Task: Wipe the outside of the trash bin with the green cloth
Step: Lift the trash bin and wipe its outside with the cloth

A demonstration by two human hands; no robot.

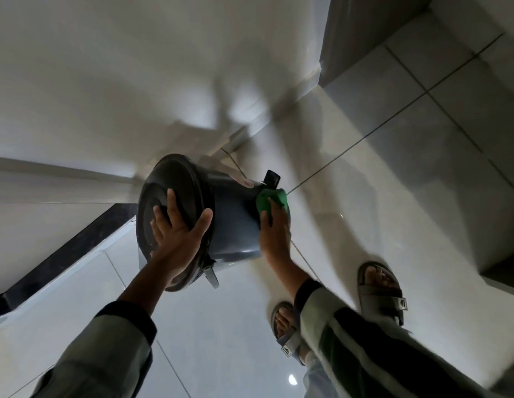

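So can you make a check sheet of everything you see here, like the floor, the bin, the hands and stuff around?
Surface: glossy pale tiled floor, dark grout lines.
Job's things: dark trash bin tilted, lid on; green cloth pressed on its side near the base.
Clutter: nothing seen.
Hands: left hand spread flat on the lid; right hand holds the cloth.
Cables: nothing seen.
Surroundings: white wall, dark ledge, grey sandals.

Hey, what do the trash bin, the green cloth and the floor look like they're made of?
Trash bin: likely moulded plastic, dark grey, semi-gloss; smooth wall with soft highlights.
Green cloth: soft fabric, matte; it bunches under the right hand. The weave is too blurred to tell.
Floor: probably glazed tile, glossy; grout lines and reflections.
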